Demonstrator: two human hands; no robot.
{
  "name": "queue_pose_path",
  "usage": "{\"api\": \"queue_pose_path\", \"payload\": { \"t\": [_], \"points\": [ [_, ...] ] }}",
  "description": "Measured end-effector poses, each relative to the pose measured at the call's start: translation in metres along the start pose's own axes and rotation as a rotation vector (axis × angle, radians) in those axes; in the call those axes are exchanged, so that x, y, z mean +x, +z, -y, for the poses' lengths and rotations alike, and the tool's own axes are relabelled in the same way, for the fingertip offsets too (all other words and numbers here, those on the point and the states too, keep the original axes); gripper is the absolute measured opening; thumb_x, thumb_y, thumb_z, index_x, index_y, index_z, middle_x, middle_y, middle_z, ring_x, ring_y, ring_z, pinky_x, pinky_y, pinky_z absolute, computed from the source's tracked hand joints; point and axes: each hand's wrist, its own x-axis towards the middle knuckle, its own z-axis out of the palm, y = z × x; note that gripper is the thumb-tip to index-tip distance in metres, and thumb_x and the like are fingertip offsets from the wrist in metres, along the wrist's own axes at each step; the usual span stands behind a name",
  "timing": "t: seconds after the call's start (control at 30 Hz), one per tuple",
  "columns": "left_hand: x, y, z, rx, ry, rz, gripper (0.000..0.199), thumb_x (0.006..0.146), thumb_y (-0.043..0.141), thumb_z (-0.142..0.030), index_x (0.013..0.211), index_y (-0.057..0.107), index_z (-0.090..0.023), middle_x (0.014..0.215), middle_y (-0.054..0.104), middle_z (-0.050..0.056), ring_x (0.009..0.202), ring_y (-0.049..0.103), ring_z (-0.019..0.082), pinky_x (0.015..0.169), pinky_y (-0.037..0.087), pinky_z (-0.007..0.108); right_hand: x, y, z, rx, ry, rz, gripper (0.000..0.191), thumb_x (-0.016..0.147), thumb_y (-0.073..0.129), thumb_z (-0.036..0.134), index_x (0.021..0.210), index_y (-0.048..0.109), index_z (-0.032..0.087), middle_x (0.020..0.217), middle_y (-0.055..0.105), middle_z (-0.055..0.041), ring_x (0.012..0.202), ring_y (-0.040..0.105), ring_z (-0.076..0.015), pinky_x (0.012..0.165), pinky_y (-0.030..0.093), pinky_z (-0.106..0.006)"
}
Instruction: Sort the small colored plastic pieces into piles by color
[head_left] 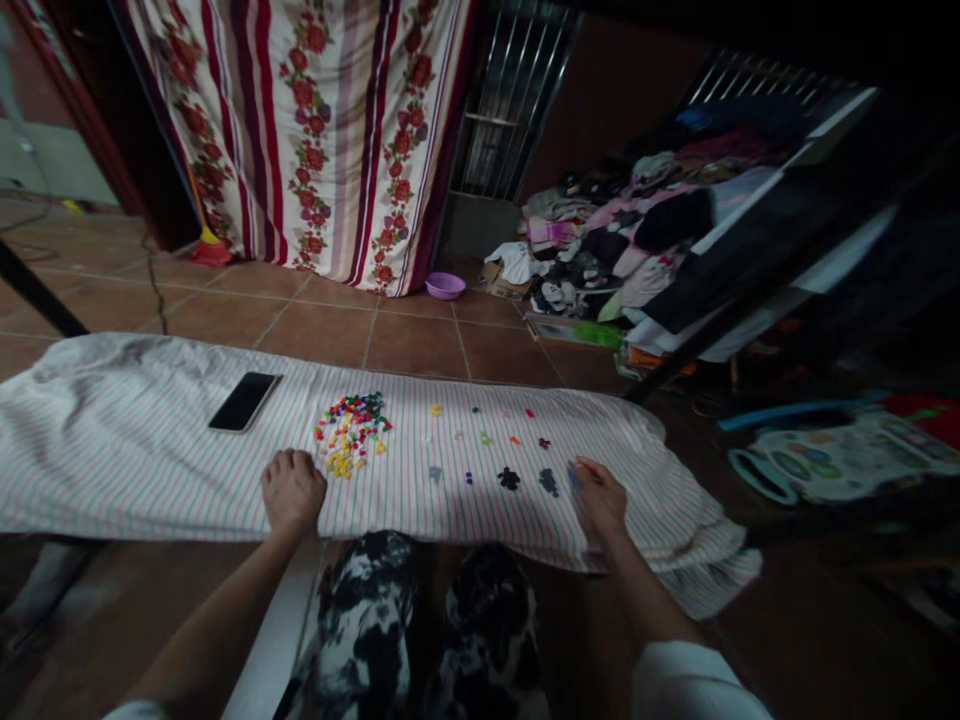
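Note:
My left hand (293,490) rests palm down on the striped cloth (187,500), fingers loosely bent, just left of a mixed heap of small coloured beads (352,425). Over at the right, my right hand (600,494) is low over the cloth with thumb and fingers drawn together; a bluish blur shows at the fingertips, too small to name. Nearest to it is a small dark grey pile (548,482), with a black pile (508,479) beside that. Further small groups lie in rows, among them yellow pieces (436,410) and blue pieces (469,478).
A phone (244,402) lies on the cloth at the left. Beyond the table are a floral curtain (330,130), a purple basin (445,286) and a heap of clothes (600,230). Dark bars (41,290) slant down at both sides. My knees (367,610) are below the near edge.

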Motion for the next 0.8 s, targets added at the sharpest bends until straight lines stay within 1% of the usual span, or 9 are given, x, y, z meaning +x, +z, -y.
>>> {"api": "queue_pose_path", "payload": {
  "t": [0.1,0.2,0.3,0.37,0.47,0.53,0.63,0.8],
  "points": [
    [0.0,0.001,0.001,-0.005,0.008,-0.022,0.023,0.087,0.041,-0.024,0.094,0.06,-0.013,0.097,0.058,0.013,0.1,0.051,0.027,0.083,0.034,0.038,-0.011,0.022,0.028,0.003,-0.049,0.09,0.051,0.062,0.064,0.061,0.083,0.073,0.016,0.079,0.072,-0.0099,0.073,0.063,-0.0227,0.071,0.051,-0.037],
    [0.0,0.002,0.001,-0.006,0.011,-0.047,0.021,0.086,0.042,-0.023,0.093,0.059,-0.013,0.096,0.058,0.013,0.1,0.051,0.027,0.083,0.034,0.038,-0.031,0.055,0.056,0.013,-0.108,0.23,0.052,0.066,0.061,0.062,0.086,0.073,0.016,0.077,0.071,-0.0082,0.069,0.061,-0.0196,0.066,0.05,-0.033],
    [0.0,0.003,0.002,-0.01,0.016,-0.061,0.019,0.086,0.043,-0.023,0.091,0.059,-0.013,0.096,0.059,0.013,0.101,0.051,0.027,0.084,0.035,0.038,-0.059,0.093,0.08,0.055,-0.152,0.46,0.046,0.071,0.06,0.056,0.088,0.072,0.016,0.076,0.07,-0.0072,0.068,0.062,-0.0185,0.064,0.05,-0.03],
    [0.0,0.003,0.002,-0.015,0.026,-0.061,0.018,0.085,0.044,-0.023,0.091,0.059,-0.014,0.097,0.059,0.013,0.103,0.051,0.027,0.085,0.035,0.038,-0.08,0.119,0.094,0.07,-0.226,0.613,0.039,0.075,0.057,0.051,0.088,0.072,0.018,0.078,0.071,-0.0061,0.071,0.063,-0.0179,0.067,0.051,-0.03],
    [0.0,0.004,0.002,-0.022,0.025,-0.057,0.017,0.085,0.046,-0.022,0.092,0.059,-0.013,0.099,0.06,0.014,0.104,0.051,0.027,0.085,0.035,0.038,-0.11,0.155,0.108,0.079,-0.364,0.806,0.027,0.081,0.055,0.038,0.089,0.072,0.02,0.088,0.072,-0.0056,0.081,0.066,-0.0175,0.075,0.052,-0.029],
    [0.0,0.004,0.002,-0.025,0.017,-0.059,0.018,0.085,0.046,-0.022,0.092,0.06,-0.013,0.1,0.061,0.014,0.104,0.052,0.027,0.086,0.036,0.038,-0.126,0.175,0.114,0.024,-0.45,0.874,0.021,0.082,0.055,0.028,0.09,0.073,0.021,0.09,0.072,-0.005,0.085,0.066,-0.0166,0.08,0.051,-0.029],
    [0.0,0.006,0.002,-0.027,0.011,-0.069,0.018,0.086,0.046,-0.022,0.094,0.06,-0.013,0.102,0.061,0.014,0.104,0.052,0.027,0.086,0.036,0.038,-0.142,0.202,0.119,-0.094,-0.538,0.925,0.022,0.084,0.054,0.018,0.093,0.074,0.021,0.091,0.071,-0.0047,0.085,0.065,-0.0156,0.082,0.05,-0.028],
    [0.0,0.01,0.003,-0.022,0.019,-0.089,0.018,0.086,0.046,-0.022,0.095,0.06,-0.013,0.103,0.061,0.014,0.105,0.052,0.027,0.087,0.036,0.038,-0.156,0.232,0.125,-0.223,-0.594,0.966,0.025,0.085,0.055,0.014,0.098,0.074,0.023,0.099,0.071,-0.0049,0.092,0.064,-0.0157,0.086,0.048,-0.026]
  ]
}}
